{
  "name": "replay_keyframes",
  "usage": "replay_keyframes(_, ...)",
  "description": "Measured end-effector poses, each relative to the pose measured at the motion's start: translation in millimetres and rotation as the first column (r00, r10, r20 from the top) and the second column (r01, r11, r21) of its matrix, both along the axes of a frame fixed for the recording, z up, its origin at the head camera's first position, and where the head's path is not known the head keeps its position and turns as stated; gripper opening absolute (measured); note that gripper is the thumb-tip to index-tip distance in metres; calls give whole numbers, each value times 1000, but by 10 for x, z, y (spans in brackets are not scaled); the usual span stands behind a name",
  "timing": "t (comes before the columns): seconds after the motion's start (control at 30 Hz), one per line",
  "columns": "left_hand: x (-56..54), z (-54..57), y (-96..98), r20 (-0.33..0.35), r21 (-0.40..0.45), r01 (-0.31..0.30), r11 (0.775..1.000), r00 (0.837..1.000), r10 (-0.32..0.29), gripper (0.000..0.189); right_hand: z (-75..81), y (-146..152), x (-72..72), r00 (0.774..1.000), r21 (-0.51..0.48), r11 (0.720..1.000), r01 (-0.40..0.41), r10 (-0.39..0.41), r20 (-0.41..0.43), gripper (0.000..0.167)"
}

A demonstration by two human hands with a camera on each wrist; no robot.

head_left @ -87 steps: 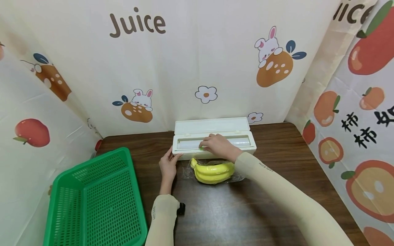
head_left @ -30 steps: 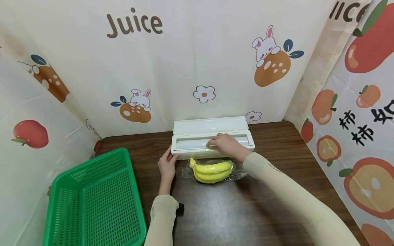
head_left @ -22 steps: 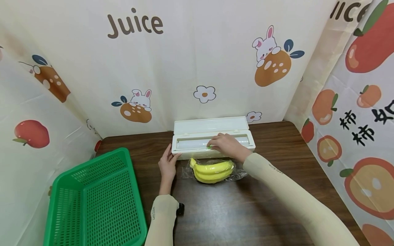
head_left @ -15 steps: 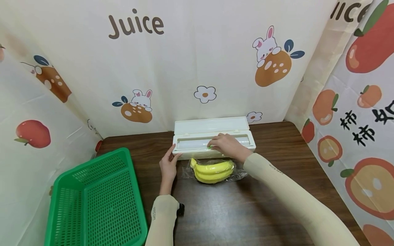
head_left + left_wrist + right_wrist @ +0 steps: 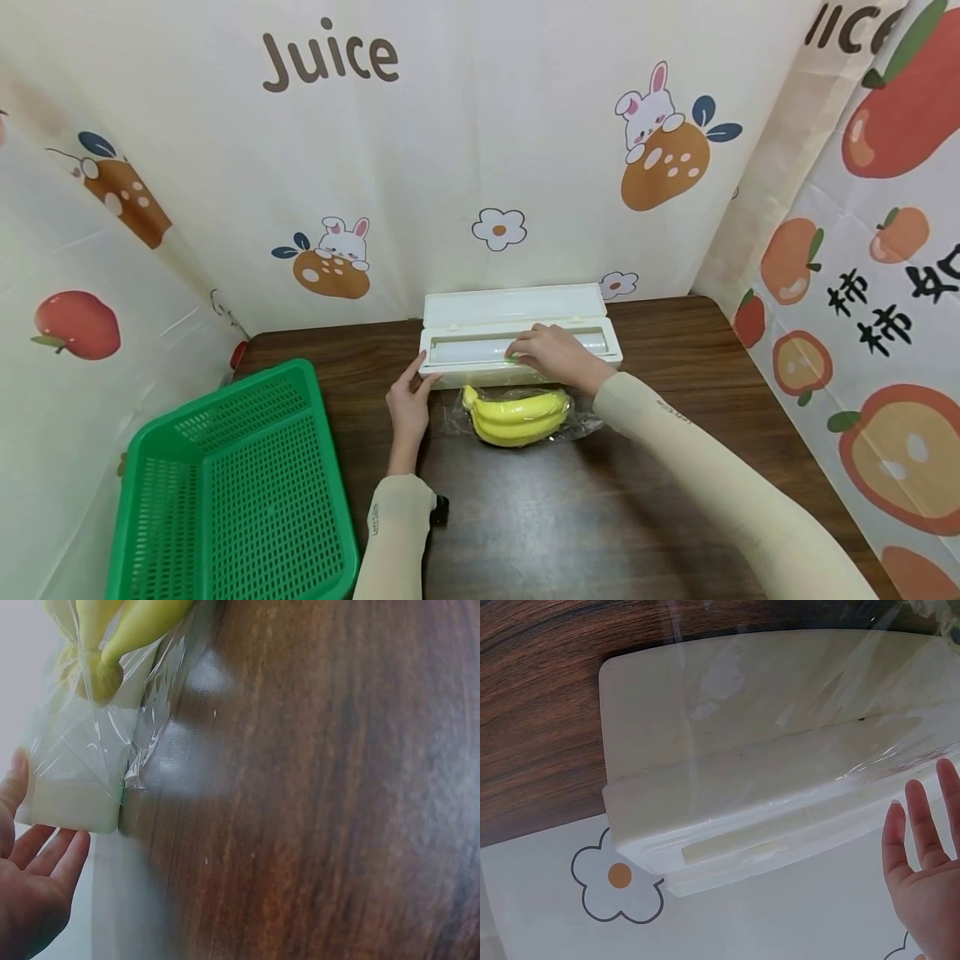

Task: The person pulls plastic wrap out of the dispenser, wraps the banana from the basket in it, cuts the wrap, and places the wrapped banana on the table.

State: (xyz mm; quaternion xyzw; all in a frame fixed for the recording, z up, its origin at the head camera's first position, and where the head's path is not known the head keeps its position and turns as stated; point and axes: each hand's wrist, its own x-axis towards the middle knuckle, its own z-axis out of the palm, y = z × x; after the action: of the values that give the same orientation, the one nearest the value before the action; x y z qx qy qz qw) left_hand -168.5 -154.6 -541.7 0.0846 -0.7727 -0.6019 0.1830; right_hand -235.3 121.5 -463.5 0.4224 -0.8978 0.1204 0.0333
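A white cling film dispenser (image 5: 480, 379) lies at the back of the table, its lid (image 5: 517, 307) raised. Inside the slot is a film roll (image 5: 468, 350). My left hand (image 5: 408, 408) holds the dispenser's left end, thumb on one side and fingers on the other in the left wrist view. My right hand (image 5: 555, 354) is over the roll, its fingertips on a small green slide cutter (image 5: 512, 358) that they mostly hide. Just in front lies a bunch of bananas (image 5: 517, 419) under clear film (image 5: 581, 425), which reaches up to the dispenser's front in the wrist views.
To the left stands a green plastic basket (image 5: 345, 508). The dark wooden table (image 5: 525, 525) ends at a printed cloth backdrop (image 5: 450, 167) behind the dispenser and along both sides.
Compared with the oldest frame, my right hand is a little farther right along the dispenser with the green slide cutter. Over the last second both hands stay nearly still.
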Motion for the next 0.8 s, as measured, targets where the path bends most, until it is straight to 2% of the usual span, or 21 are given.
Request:
replay_keyframes(0.37, -8, -7, -6, 25, -8, -14, 1000, 1000, 14, 48, -5, 15, -16, 1000, 31, 1000, 1, -1, -12, 19)
replay_keyframes(0.8, -6, 9, -7, 19, -1, -4, 1000, 1000, 4, 48, 7, 34, 5, 1000, 22, 1000, 4, -4, -12, 18)
